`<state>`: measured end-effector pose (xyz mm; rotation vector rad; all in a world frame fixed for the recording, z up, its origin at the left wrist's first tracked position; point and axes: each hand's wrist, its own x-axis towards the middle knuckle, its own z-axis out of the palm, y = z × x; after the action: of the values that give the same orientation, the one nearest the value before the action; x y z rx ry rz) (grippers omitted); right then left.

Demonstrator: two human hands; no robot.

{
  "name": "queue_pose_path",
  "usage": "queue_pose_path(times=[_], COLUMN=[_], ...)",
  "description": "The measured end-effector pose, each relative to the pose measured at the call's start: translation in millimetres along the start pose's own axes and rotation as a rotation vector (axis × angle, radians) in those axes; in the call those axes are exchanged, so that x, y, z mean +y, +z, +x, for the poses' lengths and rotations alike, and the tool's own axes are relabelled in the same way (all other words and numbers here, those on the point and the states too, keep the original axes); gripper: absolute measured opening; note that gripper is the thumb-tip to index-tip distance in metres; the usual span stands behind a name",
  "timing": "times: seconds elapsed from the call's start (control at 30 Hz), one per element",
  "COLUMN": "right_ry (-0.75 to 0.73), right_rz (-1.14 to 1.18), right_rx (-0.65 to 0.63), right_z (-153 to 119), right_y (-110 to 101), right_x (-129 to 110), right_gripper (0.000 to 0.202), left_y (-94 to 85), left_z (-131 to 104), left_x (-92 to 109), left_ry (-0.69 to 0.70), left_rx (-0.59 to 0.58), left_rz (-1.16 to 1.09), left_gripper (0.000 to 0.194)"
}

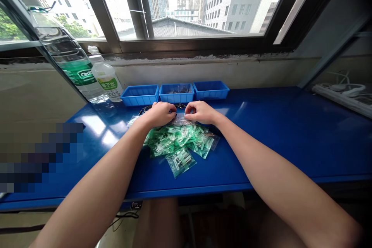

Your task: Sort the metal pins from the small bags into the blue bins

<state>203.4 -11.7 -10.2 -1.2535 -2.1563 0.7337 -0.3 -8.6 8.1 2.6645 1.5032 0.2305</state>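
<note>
My left hand (163, 114) is over the back of a heap of small bags, its fingers curled in and their tips partly hidden. Facing it, my right hand (201, 112) has thumb and fingers pinched at the edge of a clear plastic bag (180, 119) with small pieces in it. What the left fingertips hold is too small to make out. In front of both hands lie several green-tinted plastic bags (171, 139) with pale pieces inside. One such bag (181, 161) lies nearest the table edge. Thin dark pieces (180, 105) are scattered behind the hands.
Three blue bins stand along the wall: a left bin (140, 100), a middle bin (176, 98) holding small dark items, and a right bin (211, 95). A large water bottle (80, 71) and a smaller bottle (106, 79) stand left on the blue table (276, 135). White cables (351, 89) lie far right.
</note>
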Motion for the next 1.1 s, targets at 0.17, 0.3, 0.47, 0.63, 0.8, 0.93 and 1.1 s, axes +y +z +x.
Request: queue_pose_path(times=[0.17,0.3,0.47,0.63,0.8,0.93,1.1], right_ry=[-0.003,0.022,0.021,0.032,0.067,0.136,0.135], right_rz=[0.160,0.329,0.510,0.585,0.566,0.479,0.328], right_rx=[0.125,0.249,0.356,0.373,0.389,0.463,0.435], right_z=[4,7,9,9,10,12,11], right_y=[5,4,2,2,4,3,3], right_x=[2,4,2,1,1,3,7], right_gripper=[0.010,0.014,0.020,0.024,0.025,0.026,0.030], left_y=[-0.3,0.1,-6.3,-13.0,-6.8,-4.4,-17.5], left_z=[-1,0,-3,-10,-6,-3,-10], left_x=[1,2,9,15,14,10,11], left_ry=[0.004,-0.009,0.080,0.238,0.182,0.027,-0.228], left_rx=[-0.008,0.120,0.275,0.155,0.151,0.582,1.028], left_rz=[-0.001,-0.040,-0.295,-0.450,-0.440,-0.247,-0.131], left_gripper=[0.036,0.033,0.028,0.028,0.029,0.044,0.080])
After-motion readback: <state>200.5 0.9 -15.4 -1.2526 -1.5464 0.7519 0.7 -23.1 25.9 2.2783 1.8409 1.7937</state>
